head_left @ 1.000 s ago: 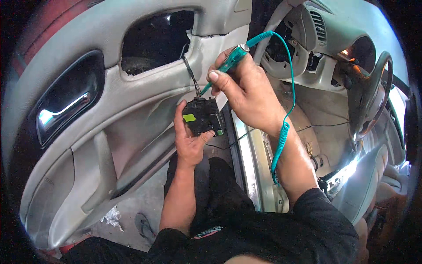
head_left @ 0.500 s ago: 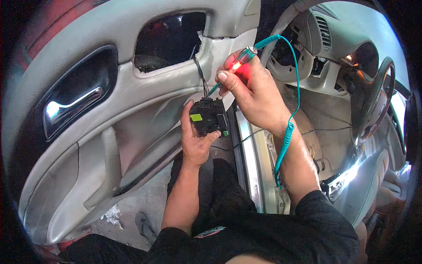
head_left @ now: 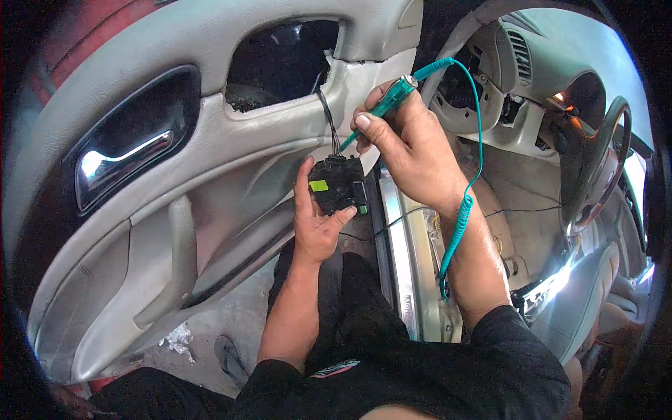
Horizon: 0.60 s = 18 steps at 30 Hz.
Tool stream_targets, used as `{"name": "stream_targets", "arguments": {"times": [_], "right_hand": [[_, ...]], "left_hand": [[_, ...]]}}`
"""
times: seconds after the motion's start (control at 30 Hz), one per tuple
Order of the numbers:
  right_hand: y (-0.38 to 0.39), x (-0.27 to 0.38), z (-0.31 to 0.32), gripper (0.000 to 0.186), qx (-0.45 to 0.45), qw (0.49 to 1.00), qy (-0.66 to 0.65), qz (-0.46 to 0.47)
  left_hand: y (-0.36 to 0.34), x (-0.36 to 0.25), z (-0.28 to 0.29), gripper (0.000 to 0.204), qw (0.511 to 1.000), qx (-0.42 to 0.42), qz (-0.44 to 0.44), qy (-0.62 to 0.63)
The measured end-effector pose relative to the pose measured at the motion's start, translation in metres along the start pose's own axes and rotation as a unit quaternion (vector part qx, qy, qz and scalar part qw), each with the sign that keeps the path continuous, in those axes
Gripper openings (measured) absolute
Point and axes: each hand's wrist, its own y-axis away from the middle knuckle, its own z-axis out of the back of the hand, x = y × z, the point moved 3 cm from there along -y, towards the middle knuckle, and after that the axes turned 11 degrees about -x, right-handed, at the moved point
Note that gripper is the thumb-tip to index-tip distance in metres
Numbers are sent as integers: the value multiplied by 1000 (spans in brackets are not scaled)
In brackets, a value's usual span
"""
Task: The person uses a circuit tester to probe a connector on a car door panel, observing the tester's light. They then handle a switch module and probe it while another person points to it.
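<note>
My left hand (head_left: 316, 227) grips a black switch module (head_left: 341, 183) from below, thumb on its near edge and fingers along its left side. A yellow-green label shows on the module. Dark wires (head_left: 329, 126) run from its top connector up to the rectangular opening in the door panel. Between thumb and fingers, my right hand (head_left: 409, 143) holds a teal test light (head_left: 393, 98), its tip pointing down at the wires by the connector. Whether the tip touches metal is too small to tell. The test light's bulb looks unlit. Its coiled teal cord (head_left: 460, 231) hangs past my right forearm.
The open beige door panel (head_left: 157, 231) fills the left, with a chrome inner handle (head_left: 126, 155). To the right are the door sill (head_left: 400, 259), a steering wheel (head_left: 605, 164) and a seat (head_left: 577, 301). A sandal (head_left: 229, 357) and crumpled white scrap (head_left: 180, 341) lie on the ground.
The red glow in the test light has gone out. Both hands, the module and the test light appear slightly further right in view, as does the door panel.
</note>
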Motion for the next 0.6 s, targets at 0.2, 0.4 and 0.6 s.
{"name": "stream_targets", "arguments": {"times": [0.2,0.4,0.6], "right_hand": [[2,0,4,22,-12,999,13,43],[3,3,4,26,-24,999,25,39],[6,0,4,25,-27,998,21,60]], "left_hand": [[-2,4,0,102,999,-17,9,-50],[-4,14,7,103,1000,-3,10,-29],[-4,11,4,104,999,2,32,21]]}}
